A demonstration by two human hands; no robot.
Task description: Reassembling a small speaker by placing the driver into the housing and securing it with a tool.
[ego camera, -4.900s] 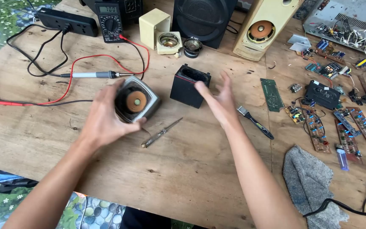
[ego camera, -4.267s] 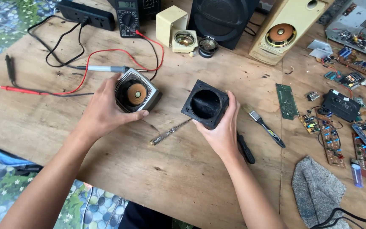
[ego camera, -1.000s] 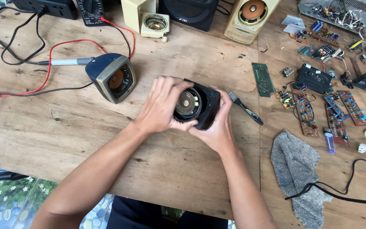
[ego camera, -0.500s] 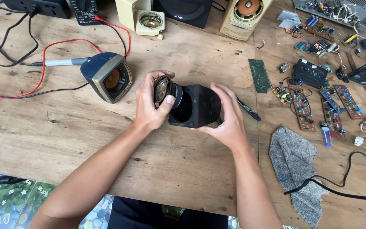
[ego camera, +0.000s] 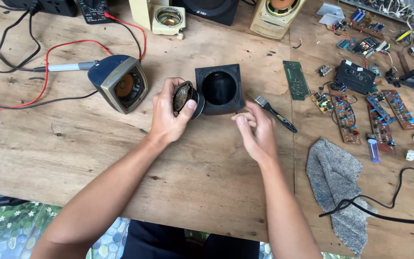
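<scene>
Now left hand (ego camera: 168, 117) fingers grip the speaker driver (ego camera: 186, 98), pulled from the black box (ego camera: 219, 89); right hand (ego camera: 255, 132) has let go, fingers loosely curled

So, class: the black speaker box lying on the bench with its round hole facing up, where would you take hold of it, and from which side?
Probably grip the box by its two flat outer walls, from above. It lies flat, hole up, and the sides are straight and parallel. The right hand is free; the left hand holds the driver.
</scene>
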